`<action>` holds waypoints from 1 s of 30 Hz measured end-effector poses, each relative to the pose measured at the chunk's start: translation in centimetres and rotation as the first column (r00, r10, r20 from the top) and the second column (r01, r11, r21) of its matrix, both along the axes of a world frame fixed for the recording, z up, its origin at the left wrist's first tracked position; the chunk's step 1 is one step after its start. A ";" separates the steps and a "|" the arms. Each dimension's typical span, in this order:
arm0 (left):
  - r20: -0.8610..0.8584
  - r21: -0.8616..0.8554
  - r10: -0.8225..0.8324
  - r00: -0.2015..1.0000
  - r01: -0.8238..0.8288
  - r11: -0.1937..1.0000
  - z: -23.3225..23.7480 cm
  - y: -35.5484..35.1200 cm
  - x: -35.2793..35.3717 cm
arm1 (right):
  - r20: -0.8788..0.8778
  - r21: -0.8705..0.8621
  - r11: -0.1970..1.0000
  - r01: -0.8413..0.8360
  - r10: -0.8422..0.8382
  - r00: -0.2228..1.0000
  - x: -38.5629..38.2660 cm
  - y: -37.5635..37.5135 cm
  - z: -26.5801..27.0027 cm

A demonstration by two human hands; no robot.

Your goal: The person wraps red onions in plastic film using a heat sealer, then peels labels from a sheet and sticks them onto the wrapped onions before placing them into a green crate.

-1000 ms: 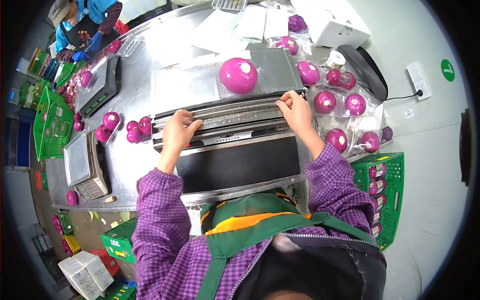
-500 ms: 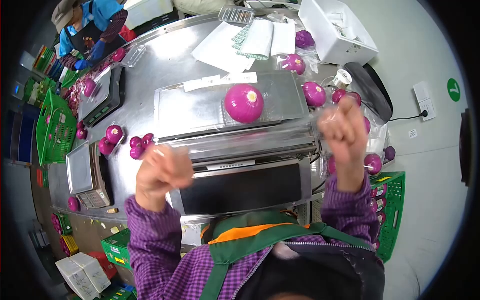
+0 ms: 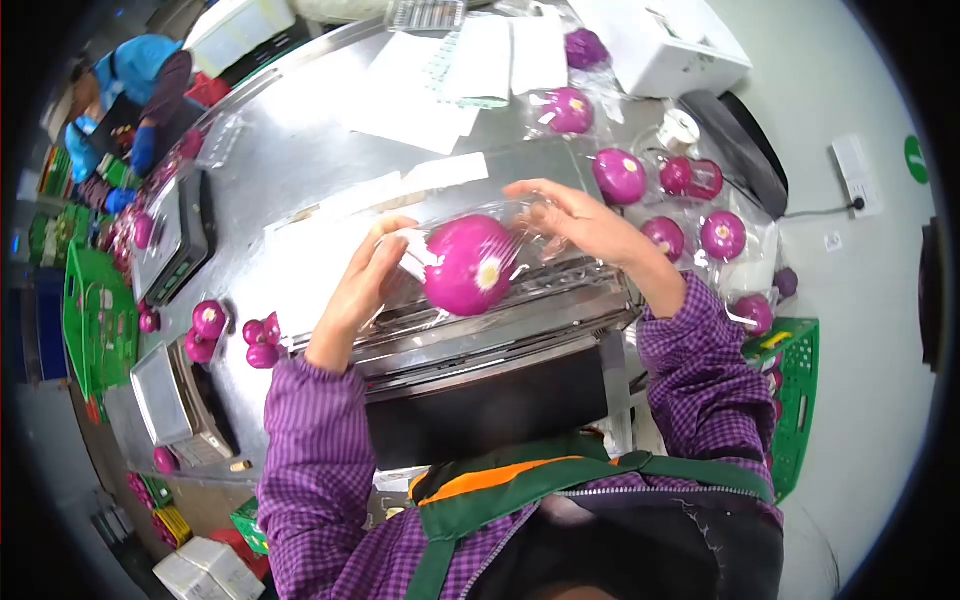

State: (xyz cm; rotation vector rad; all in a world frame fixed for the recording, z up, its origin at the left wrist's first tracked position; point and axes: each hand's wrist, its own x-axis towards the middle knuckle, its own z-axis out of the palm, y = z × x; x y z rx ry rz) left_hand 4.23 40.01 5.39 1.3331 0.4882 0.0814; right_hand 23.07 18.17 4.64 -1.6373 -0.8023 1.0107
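Observation:
A large peeled purple onion (image 3: 465, 266) sits between my hands, with clear plastic film (image 3: 412, 262) drawn over it and bunched at both sides. On the left of the onion, my left hand (image 3: 366, 268) has its fingers closed on the film edge. My right hand (image 3: 572, 222) grips the gathered film on the other side, fingers bent round it. Both hands are just above the metal wrapping machine (image 3: 490, 312), whose black plate (image 3: 490, 412) lies nearer my body. The onion's underside is hidden.
Film-wrapped onions (image 3: 620, 177) lie on the right, near a white label roll (image 3: 678, 131). Scales (image 3: 178, 235) and small onions (image 3: 262, 343) stand left. Paper sheets (image 3: 420, 95) and a white foam box (image 3: 668, 45) are at the back. A co-worker (image 3: 130, 110) with blue gloves works far left.
My hands have come from above the machine's sides, where film was stretched between them, inward to the onion. The film now covers the onion, which appears lower and turned. The camera view has tilted.

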 end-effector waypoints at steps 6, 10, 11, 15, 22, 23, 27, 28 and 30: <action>-0.233 -0.200 -0.158 0.960 0.112 0.973 1.0 -1.7 -5.3 | -0.212 -0.168 0.980 -0.109 0.072 0.975 -3.7 -3.1 3.0; -0.396 -0.415 -0.181 0.900 0.001 0.910 1.7 -6.7 -10.8 | -0.416 -0.296 0.923 -0.246 0.107 0.903 -8.8 -7.5 3.6; -0.401 -0.481 -0.218 0.890 -0.002 0.877 1.1 -7.7 -12.1 | -0.397 -0.347 0.906 -0.240 0.090 0.914 -10.2 -8.3 4.2; -0.516 -0.416 -0.187 0.836 -0.054 0.908 -2.0 -9.0 -13.3 | -0.563 -0.300 0.935 -0.189 -0.014 0.826 -13.4 -10.5 -1.6; -0.430 -0.588 -0.224 0.875 -0.083 0.805 -5.8 -10.6 -16.1 | -0.664 -0.300 0.935 -0.190 -0.061 0.746 -15.0 -12.6 -5.6; -0.504 -0.566 -0.208 0.838 -0.139 0.813 -5.2 -11.4 -17.2 | -0.699 -0.295 0.931 -0.213 -0.059 0.713 -15.9 -13.8 -5.8; -0.433 -0.524 -0.167 0.886 -0.097 0.846 -5.8 -13.4 -22.4 | -0.614 -0.248 0.960 -0.131 -0.051 0.788 -17.7 -17.8 -3.8; -0.510 -0.299 -0.083 0.856 -0.086 0.950 -5.6 -13.8 -23.5 | -0.618 -0.252 0.959 -0.132 -0.055 0.784 -18.1 -18.2 -3.5; -0.566 -0.059 0.014 0.824 -0.057 0.997 -5.6 -14.4 -24.4 | -0.570 -0.381 0.920 -0.087 -0.160 0.806 -18.9 -18.9 -3.3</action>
